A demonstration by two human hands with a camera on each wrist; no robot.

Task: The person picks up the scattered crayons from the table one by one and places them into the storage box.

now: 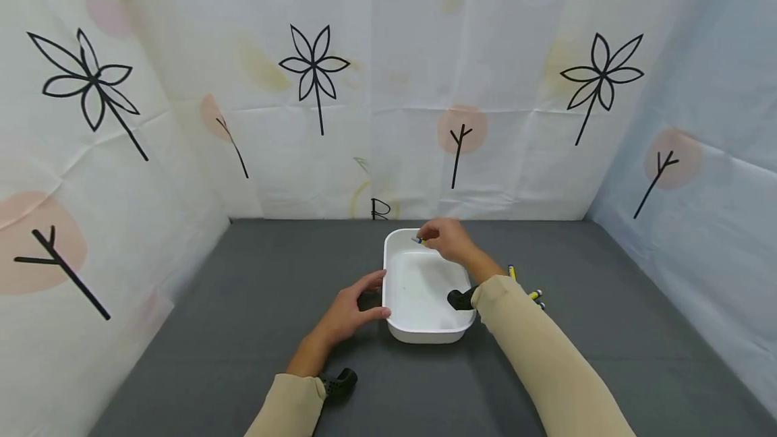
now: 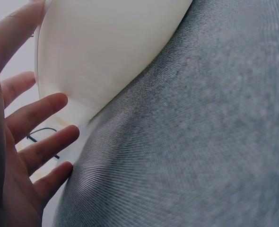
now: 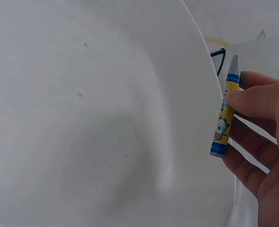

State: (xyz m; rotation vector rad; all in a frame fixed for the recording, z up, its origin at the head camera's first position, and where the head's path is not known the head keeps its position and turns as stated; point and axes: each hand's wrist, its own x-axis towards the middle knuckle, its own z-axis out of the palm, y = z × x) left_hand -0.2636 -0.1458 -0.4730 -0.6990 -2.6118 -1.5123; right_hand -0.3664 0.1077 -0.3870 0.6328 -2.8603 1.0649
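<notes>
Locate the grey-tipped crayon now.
The crayon is at the right of the right wrist view, pinched by the right hand; the head view shows it at the far end of the white bin.

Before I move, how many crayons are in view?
4 visible: one crayon in the right hand, three other crayons on the table beside the right sleeve, which may hide more.

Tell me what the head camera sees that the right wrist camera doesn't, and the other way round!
Only the head view shows the left hand at the side of the white tray, the grey table, and the loose crayons lying on it.

Only the right wrist view shows the cartoon picture on the held crayon.

Both show the right hand pinching that crayon, and the tray's inside.
</notes>
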